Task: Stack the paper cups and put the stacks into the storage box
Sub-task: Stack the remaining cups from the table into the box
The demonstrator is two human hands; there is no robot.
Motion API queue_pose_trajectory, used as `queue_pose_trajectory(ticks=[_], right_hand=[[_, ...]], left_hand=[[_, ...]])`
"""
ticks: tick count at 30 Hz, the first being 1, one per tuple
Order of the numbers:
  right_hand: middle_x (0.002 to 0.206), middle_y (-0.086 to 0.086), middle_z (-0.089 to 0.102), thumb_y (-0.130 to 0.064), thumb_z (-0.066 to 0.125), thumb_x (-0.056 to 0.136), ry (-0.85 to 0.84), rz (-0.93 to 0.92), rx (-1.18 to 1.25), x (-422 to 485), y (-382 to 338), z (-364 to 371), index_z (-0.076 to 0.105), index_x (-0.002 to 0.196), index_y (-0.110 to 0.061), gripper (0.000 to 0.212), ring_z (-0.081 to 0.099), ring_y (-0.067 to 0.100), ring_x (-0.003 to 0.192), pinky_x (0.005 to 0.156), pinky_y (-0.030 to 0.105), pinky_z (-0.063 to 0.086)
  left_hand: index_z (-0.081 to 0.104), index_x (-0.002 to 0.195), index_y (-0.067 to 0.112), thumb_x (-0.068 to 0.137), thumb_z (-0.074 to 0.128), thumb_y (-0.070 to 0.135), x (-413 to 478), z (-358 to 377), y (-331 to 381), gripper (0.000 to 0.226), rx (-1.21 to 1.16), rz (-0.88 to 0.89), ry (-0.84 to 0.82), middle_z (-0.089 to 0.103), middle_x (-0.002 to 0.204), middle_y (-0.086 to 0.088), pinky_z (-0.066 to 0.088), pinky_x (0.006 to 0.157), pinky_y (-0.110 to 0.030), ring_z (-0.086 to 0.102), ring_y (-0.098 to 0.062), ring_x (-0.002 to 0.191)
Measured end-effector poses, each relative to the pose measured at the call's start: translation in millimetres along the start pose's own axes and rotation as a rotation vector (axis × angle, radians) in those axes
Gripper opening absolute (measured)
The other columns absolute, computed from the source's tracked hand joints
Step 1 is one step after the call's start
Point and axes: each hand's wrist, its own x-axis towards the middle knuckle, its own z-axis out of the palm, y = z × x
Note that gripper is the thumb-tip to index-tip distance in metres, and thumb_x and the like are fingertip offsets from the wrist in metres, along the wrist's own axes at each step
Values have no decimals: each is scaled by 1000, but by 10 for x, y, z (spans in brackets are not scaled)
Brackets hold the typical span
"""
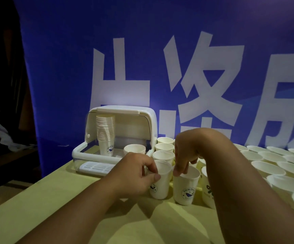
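Left hand (137,173) has its grip clamped round a paper cup (162,184) near the middle of the tabletop (37,199). Just beside it, the right hand (185,155) is over a second cup (186,189), grip pinching the rim with fingers dipped inside. The storage box (139,124) sits at the tabletop's far left corner, lid flipped up, with a tall stack (105,132) and one single cup (134,149) in it. Loads of loose cups (269,166) spread toward the right edge. Blue banner (63,67) behind it all.
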Motion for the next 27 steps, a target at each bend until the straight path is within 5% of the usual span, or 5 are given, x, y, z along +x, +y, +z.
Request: queue_pose_trajectory(ticks=[4, 8, 15, 21, 27], right_hand=[[110, 3, 72, -33, 74, 85, -92, -4, -32, 58, -123, 86, 65, 111, -11, 35, 63, 19, 97, 91, 33, 47], [111, 4, 70, -30, 74, 85, -20, 7, -43, 32, -113, 71, 65, 118, -10, 39, 62, 17, 93, 84, 28, 48], [103, 5, 70, -25, 72, 87, 293, -31, 116, -160, 35, -116, 67, 115, -10, 32, 67, 20, 90, 83, 28, 56], [94, 6, 65, -16, 71, 88, 648, -65, 242, -164, 10, -209, 67, 109, -12, 22, 66, 21, 81, 79, 31, 58], [92, -1, 59, -24, 65, 93, 1029, -101, 601, 204, -128, -117, 66, 106, -22, 13, 55, 16, 77, 65, 28, 43]], left_hand=[[65, 85, 47, 89, 78, 35, 10, 28, -14, 19, 10, 4, -23, 62, 88, 32, 49, 71, -10, 65, 1, 85], [65, 78, 44, 92, 73, 35, 7, -11, -56, 19, -21, 45, 5, 63, 80, 35, 48, 67, -13, 62, 8, 85], [64, 74, 30, 90, 54, 51, 17, -260, -86, 28, -113, 140, 432, 63, 69, 13, 48, 54, -21, 62, -6, 70], [64, 80, 19, 99, 56, 34, 82, -379, -191, 25, -197, 142, 849, 62, 69, 8, 50, 50, -30, 61, -12, 64], [67, 86, 13, 100, 62, 20, 143, -322, -296, 17, -67, 62, 798, 65, 84, 2, 50, 61, -30, 61, -16, 78]])
